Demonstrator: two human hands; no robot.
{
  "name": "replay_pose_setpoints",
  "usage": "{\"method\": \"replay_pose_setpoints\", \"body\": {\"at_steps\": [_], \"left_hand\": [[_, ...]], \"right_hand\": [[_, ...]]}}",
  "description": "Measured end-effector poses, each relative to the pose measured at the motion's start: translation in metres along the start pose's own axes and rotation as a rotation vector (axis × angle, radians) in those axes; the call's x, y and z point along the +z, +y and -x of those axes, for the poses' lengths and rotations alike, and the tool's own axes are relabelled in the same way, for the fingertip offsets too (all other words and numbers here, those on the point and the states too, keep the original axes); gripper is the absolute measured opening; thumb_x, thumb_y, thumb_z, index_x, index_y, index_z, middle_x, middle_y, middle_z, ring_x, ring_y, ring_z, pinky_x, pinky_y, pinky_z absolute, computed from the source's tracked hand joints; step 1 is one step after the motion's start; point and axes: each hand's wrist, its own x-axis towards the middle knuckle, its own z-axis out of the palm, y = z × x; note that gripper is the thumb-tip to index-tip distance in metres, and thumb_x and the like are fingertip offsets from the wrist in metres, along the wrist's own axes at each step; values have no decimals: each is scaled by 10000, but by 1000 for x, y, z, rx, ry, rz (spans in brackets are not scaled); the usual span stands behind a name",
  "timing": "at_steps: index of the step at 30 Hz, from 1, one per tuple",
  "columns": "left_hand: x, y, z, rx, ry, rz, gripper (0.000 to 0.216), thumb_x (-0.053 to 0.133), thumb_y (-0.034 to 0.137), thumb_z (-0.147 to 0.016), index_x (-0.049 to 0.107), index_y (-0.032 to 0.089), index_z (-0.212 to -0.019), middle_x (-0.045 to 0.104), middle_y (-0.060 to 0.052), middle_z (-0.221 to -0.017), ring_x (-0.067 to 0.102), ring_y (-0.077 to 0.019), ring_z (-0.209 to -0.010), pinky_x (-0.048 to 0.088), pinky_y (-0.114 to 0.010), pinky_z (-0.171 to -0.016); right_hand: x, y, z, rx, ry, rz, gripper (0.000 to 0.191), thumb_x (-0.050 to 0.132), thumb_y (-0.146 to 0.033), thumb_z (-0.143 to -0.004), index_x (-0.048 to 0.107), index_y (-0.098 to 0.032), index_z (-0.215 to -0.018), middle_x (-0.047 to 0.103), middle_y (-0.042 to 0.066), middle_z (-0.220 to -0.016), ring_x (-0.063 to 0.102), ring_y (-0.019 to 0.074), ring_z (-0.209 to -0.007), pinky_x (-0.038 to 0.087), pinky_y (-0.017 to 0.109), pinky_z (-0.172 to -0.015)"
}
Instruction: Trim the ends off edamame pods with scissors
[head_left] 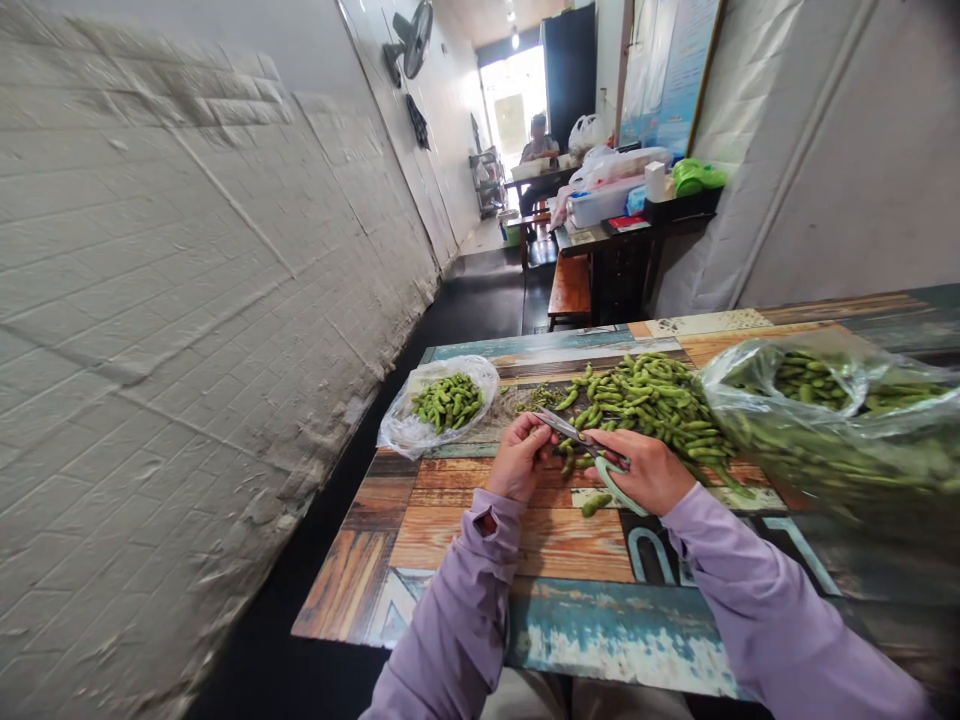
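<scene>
My right hand (651, 470) grips a pair of scissors (566, 428) with pale green handles, its blades pointing left. The blade tips reach the fingertips of my left hand (519, 458). That hand is closed in a pinch, and whatever lies between its fingers is too hidden to name. Just beyond both hands spreads a heap of green soybean pods (649, 400). Small trimmings (541, 397) lie left of the heap. One loose pod (596, 504) rests below the scissors. At the left, more pods (448, 402) sit in a bowl lined with a clear plastic bag (397, 428).
A big clear bag of pods (832, 435) stands at the right of the patchwork wooden table (480, 510). A white brick-patterned wall (187, 330) runs along the left. Further back are a loaded table (592, 238), a wooden bench (570, 287) and a seated person (538, 142).
</scene>
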Motion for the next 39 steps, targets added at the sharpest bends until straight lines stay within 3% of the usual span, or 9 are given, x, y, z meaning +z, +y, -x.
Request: {"method": "replay_pose_setpoints", "body": {"at_steps": [7,12,16,22,25,33,39], "left_hand": [[-3,1,-4,-59,-2,140,265,692,280,-630,507,164,-781,489,50,-591,356,-30,-422,162,-143,-368],[-7,-2,-9,-109,-3,237,276,690,312,-630,465,161,-683,481,30,-630,395,-40,-464,187,-139,-365],[-4,-13,-14,-26,-2,-35,244,695,316,-643,563,148,-762,528,11,-662,414,-55,-480,252,-163,-397],[-1,-27,-17,360,36,-921,72,634,225,-730,679,175,-754,565,-27,-688,514,-144,-684,402,-259,-658],[3,-28,-15,392,10,-1195,85,647,200,-721,691,206,-793,541,-23,-711,504,-156,-673,391,-275,-671],[12,-23,-3,424,-45,-1303,74,604,136,-733,639,201,-734,537,-60,-859,518,-178,-765,378,-269,-681],[8,-23,-6,415,-1,-1110,49,624,169,-731,610,192,-690,559,-46,-777,512,-167,-733,366,-264,-684]], "right_hand": [[-9,1,-3,30,84,-29,417,638,-392,-762,623,-258,-1157,690,40,-1094,656,226,-969,518,336,-861],[-22,12,-4,337,289,-156,478,655,-480,-726,628,-280,-1160,709,30,-1048,675,257,-923,542,391,-838],[-19,17,-5,418,315,-234,494,670,-511,-703,625,-316,-1154,715,8,-1028,681,247,-905,543,410,-847],[-13,11,-7,372,283,-283,517,686,-472,-701,630,-238,-1158,694,38,-1093,664,238,-963,530,390,-887],[-13,9,-7,358,279,-260,517,683,-467,-709,627,-225,-1162,690,55,-1101,665,245,-959,539,400,-871],[-8,11,-5,307,266,-220,472,676,-441,-722,635,-240,-1146,699,51,-1078,668,242,-954,534,391,-879],[-7,14,-5,328,257,-240,517,679,-458,-719,616,-222,-1174,697,66,-1083,669,243,-951,528,414,-887]]}}
